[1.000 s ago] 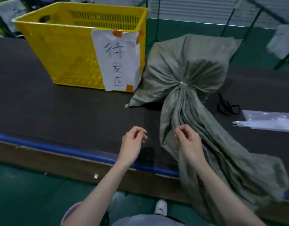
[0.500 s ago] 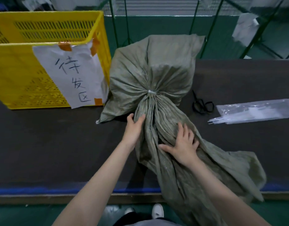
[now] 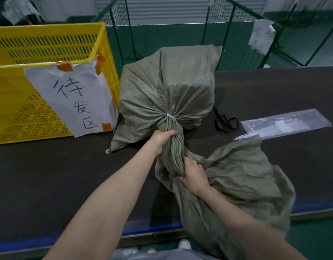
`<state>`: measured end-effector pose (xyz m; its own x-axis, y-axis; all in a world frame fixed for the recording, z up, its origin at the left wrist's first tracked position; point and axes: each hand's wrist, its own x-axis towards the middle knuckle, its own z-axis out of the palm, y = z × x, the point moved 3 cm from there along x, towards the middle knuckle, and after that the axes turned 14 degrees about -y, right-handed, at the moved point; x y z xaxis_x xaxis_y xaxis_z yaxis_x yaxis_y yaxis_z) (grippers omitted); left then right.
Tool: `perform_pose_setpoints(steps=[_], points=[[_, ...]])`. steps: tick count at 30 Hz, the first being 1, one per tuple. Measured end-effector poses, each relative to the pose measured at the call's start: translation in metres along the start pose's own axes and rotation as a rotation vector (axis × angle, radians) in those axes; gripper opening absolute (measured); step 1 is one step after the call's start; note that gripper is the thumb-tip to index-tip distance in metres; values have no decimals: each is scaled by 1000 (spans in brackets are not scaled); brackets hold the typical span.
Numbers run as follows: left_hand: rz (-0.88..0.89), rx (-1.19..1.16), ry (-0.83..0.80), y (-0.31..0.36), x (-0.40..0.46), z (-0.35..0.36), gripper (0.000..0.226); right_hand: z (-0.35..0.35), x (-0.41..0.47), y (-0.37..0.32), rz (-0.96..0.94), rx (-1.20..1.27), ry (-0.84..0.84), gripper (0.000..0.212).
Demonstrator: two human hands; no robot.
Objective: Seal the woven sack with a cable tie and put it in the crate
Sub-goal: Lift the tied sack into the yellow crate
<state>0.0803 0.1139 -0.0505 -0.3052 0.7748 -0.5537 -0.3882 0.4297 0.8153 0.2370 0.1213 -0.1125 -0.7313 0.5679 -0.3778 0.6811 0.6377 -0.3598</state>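
Note:
A grey-green woven sack [image 3: 167, 87] lies on the dark table [image 3: 49, 166], its full part at the back. A white cable tie [image 3: 169, 115] cinches its neck. My left hand [image 3: 161, 137] is closed around the gathered neck just below the tie. Lower down, my right hand [image 3: 194, 175] grips the bunched loose cloth, which spreads to the right and hangs over the table's front edge. The yellow crate [image 3: 17, 113] stands to the left of the sack, touching it, with a white handwritten paper label [image 3: 71, 98] taped on its front.
Black scissors [image 3: 225, 121] lie right of the sack. A clear plastic bag of white cable ties [image 3: 285, 124] rests further right. Green metal fencing [image 3: 227, 34] stands behind the table. The table's front edge has a blue strip [image 3: 152, 227].
Both hands went from empty, to resting on the sack's neck, to gripping it. The loose end of the sack has bunched up to the right. The view shifted right.

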Motion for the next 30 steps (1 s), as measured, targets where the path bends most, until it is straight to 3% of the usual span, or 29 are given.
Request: perform_pose_setpoints(steps=[4, 11, 14, 20, 24, 27, 30], points=[[39, -40, 54, 5, -2, -9, 37, -30, 9, 20, 24, -122, 65, 43], [103, -309, -22, 19, -7, -1, 34, -107, 20, 40, 84, -376, 364, 50], [117, -362, -49, 32, -8, -1, 35, -136, 24, 32, 54, -319, 375, 55], [275, -566, -216, 46, -14, 3, 49, -161, 11, 1, -157, 40, 477, 32], [356, -420, -133, 41, -15, -1, 80, -146, 4, -12, -301, 7, 464, 29], [450, -173, 24, 58, -22, -8, 53, -140, 2, -13, -343, -62, 364, 36], [499, 52, 46, 81, -30, -13, 52, -146, -2, -12, -442, 4, 180, 74]])
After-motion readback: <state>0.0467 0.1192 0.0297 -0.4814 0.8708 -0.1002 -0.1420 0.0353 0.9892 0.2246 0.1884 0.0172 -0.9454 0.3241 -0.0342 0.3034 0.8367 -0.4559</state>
